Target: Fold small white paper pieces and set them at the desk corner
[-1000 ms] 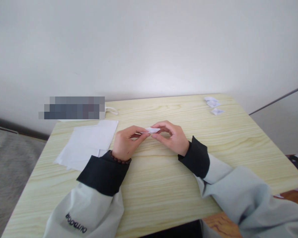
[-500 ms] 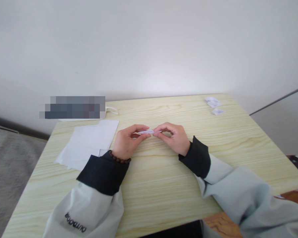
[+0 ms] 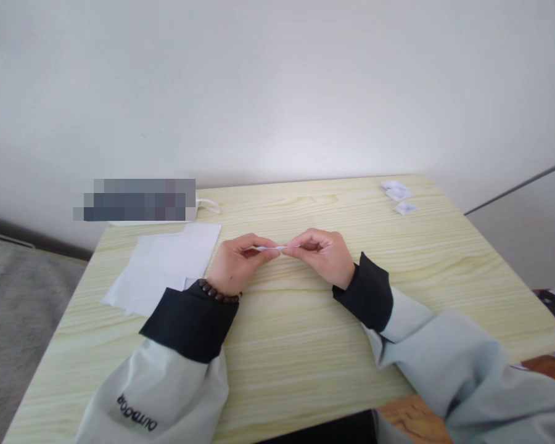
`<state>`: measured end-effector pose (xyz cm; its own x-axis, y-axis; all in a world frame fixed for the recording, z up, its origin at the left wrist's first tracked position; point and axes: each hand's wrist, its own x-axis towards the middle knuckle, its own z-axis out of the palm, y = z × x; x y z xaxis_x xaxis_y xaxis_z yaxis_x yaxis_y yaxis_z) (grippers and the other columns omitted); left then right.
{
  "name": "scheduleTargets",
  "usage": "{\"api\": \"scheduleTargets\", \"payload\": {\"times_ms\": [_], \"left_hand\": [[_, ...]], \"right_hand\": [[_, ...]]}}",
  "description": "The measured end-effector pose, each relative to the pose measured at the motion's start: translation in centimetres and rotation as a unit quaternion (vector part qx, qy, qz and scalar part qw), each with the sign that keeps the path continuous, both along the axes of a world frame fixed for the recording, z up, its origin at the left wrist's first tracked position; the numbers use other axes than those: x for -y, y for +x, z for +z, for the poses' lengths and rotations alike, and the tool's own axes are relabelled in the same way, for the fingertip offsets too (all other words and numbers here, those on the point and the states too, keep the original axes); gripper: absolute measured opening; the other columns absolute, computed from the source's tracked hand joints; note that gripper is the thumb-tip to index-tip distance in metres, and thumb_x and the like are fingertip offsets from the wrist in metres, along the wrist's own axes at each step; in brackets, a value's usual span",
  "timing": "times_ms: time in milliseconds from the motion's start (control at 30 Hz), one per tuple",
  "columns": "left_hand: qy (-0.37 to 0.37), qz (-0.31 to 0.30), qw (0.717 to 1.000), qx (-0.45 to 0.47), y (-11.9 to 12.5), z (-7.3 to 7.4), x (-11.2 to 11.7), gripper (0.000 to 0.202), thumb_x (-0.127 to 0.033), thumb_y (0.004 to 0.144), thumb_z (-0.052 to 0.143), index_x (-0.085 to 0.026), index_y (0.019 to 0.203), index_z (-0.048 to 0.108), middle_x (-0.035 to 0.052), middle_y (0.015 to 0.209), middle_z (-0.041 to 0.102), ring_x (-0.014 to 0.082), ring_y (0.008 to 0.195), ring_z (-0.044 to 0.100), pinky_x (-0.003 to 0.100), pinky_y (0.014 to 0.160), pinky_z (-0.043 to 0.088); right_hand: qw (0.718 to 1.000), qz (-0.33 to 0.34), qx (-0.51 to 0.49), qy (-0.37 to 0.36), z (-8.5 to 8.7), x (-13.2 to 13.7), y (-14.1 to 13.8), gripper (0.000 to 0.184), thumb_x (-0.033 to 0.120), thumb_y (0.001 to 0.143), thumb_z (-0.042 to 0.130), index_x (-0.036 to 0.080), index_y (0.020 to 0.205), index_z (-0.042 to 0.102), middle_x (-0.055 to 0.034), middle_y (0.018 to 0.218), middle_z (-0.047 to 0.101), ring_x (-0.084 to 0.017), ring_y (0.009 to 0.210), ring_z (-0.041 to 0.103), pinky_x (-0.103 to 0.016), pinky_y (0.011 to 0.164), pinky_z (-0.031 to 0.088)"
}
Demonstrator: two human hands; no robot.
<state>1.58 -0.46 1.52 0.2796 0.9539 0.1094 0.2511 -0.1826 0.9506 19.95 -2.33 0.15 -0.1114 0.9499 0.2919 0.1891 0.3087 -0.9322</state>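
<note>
Between my hands, over the middle of the table, is a small folded piece of white paper (image 3: pixel 281 248), seen nearly edge-on. My left hand (image 3: pixel 238 262) pinches its left end between thumb and fingers. At the other end, my right hand (image 3: pixel 322 254) grips it the same way, the two sets of fingertips almost meeting. Most of the paper is covered by the fingers, so its exact folds are hidden. Left of my left hand lies a loose stack of white paper sheets (image 3: pixel 160 265), partly under my sleeve.
Several small folded paper pieces (image 3: pixel 406 209) lie at the table's far right. A blurred-out object (image 3: pixel 139 206) with a white loop (image 3: pixel 210 205) stands at the back left. The wooden table (image 3: pixel 305 345) meets a white wall (image 3: pixel 277 92) behind.
The folded paper looks flatter and thinner between my fingertips. My left hand and wrist have shifted slightly left; my right hand has barely moved.
</note>
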Motion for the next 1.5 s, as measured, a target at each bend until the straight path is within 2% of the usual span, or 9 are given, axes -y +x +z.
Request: {"api": "scheduleTargets", "payload": {"times_ms": [200, 533, 733, 967, 1033, 1167, 1233, 1367, 1500], "left_hand": [[-0.056, 0.019, 0.998, 0.029, -0.1, 0.0, -0.3, 0.028, -0.039, 0.063, 0.076, -0.016, 0.080, 0.074, 0.0034, 0.067, 0.072, 0.0146, 0.057, 0.065, 0.025, 0.059, 0.055], [-0.083, 0.021, 0.995, 0.046, 0.2, 0.2, -0.1, 0.036, -0.045, 0.064, 0.073, -0.013, 0.081, 0.071, 0.0065, 0.074, 0.073, 0.0154, 0.059, 0.066, 0.027, 0.060, 0.057], [-0.043, -0.027, 0.999, 0.002, -0.1, -0.6, -0.2, 0.033, -0.041, 0.066, 0.073, -0.014, 0.084, 0.067, 0.0053, 0.084, 0.071, 0.0140, 0.065, 0.065, 0.024, 0.062, 0.054], [0.005, -0.063, 0.998, -0.027, -0.4, -0.5, -0.3, 0.025, -0.038, 0.071, 0.069, -0.014, 0.079, 0.065, 0.0025, 0.075, 0.068, 0.0120, 0.061, 0.061, 0.023, 0.058, 0.050], [0.004, -0.055, 0.998, -0.021, -0.4, -0.6, -0.4, 0.025, -0.038, 0.070, 0.070, -0.014, 0.077, 0.065, 0.0019, 0.070, 0.067, 0.0120, 0.058, 0.060, 0.023, 0.055, 0.049], [-0.005, -0.021, 1.000, 0.014, -0.3, -1.0, -0.5, 0.025, -0.036, 0.070, 0.071, -0.015, 0.079, 0.063, 0.0010, 0.066, 0.066, 0.0117, 0.054, 0.061, 0.023, 0.053, 0.052], [0.029, -0.019, 0.999, 0.026, -0.3, -1.2, -0.4, 0.025, -0.036, 0.071, 0.071, -0.015, 0.083, 0.062, 0.0020, 0.073, 0.067, 0.0120, 0.058, 0.063, 0.023, 0.055, 0.055], [0.172, -0.066, 0.983, -0.012, -0.5, -1.1, -0.4, 0.020, -0.029, 0.074, 0.069, -0.017, 0.090, 0.066, 0.0062, 0.092, 0.067, 0.0153, 0.083, 0.064, 0.023, 0.063, 0.057], [0.269, -0.070, 0.959, -0.048, -0.5, -0.8, -0.3, 0.007, -0.021, 0.079, 0.064, -0.016, 0.083, 0.068, 0.0058, 0.088, 0.069, 0.0126, 0.078, 0.064, 0.020, 0.063, 0.055]], "right_hand": [[0.999, -0.010, -0.032, -0.041, -0.1, -0.2, 0.3, 0.012, 0.027, 0.071, 0.072, 0.018, 0.078, 0.072, -0.0018, 0.077, 0.074, -0.014, 0.069, 0.069, -0.025, 0.066, 0.056], [0.990, 0.012, -0.094, -0.107, -0.4, -0.3, 0.3, 0.019, 0.033, 0.073, 0.069, 0.016, 0.081, 0.069, -0.0032, 0.077, 0.073, -0.015, 0.069, 0.070, -0.026, 0.066, 0.057], [0.996, 0.027, -0.052, -0.068, -0.5, -0.3, 0.2, 0.016, 0.029, 0.070, 0.072, 0.017, 0.078, 0.066, -0.0037, 0.079, 0.073, -0.015, 0.071, 0.069, -0.027, 0.068, 0.056], [0.999, 0.014, 0.048, 0.015, -0.1, 0.0, 0.0, 0.013, 0.028, 0.072, 0.070, 0.017, 0.073, 0.063, -0.0013, 0.071, 0.069, -0.013, 0.065, 0.065, -0.025, 0.064, 0.052], [0.999, 0.016, 0.035, 0.008, 0.0, -0.1, 0.0, 0.014, 0.029, 0.072, 0.071, 0.017, 0.073, 0.063, -0.0011, 0.070, 0.069, -0.012, 0.064, 0.065, -0.025, 0.063, 0.052], [0.998, 0.010, -0.027, -0.051, -0.1, -0.3, 0.1, 0.019, 0.031, 0.070, 0.072, 0.017, 0.073, 0.060, -0.0009, 0.068, 0.069, -0.012, 0.059, 0.064, -0.023, 0.057, 0.051], [0.995, 0.009, -0.065, -0.076, -0.1, -0.4, 0.1, 0.020, 0.030, 0.068, 0.073, 0.017, 0.073, 0.058, 0.0000, 0.065, 0.068, -0.011, 0.057, 0.064, -0.021, 0.055, 0.050], [0.988, 0.023, -0.115, -0.105, 0.0, -0.6, 0.2, 0.019, 0.028, 0.069, 0.073, 0.017, 0.073, 0.057, 0.0017, 0.064, 0.067, -0.011, 0.059, 0.065, -0.022, 0.059, 0.053], [0.990, 0.050, -0.086, -0.096, -0.1, -0.4, 0.4, 0.015, 0.030, 0.075, 0.067, 0.017, 0.077, 0.060, 0.0004, 0.069, 0.067, -0.011, 0.063, 0.066, -0.024, 0.062, 0.055]]}}
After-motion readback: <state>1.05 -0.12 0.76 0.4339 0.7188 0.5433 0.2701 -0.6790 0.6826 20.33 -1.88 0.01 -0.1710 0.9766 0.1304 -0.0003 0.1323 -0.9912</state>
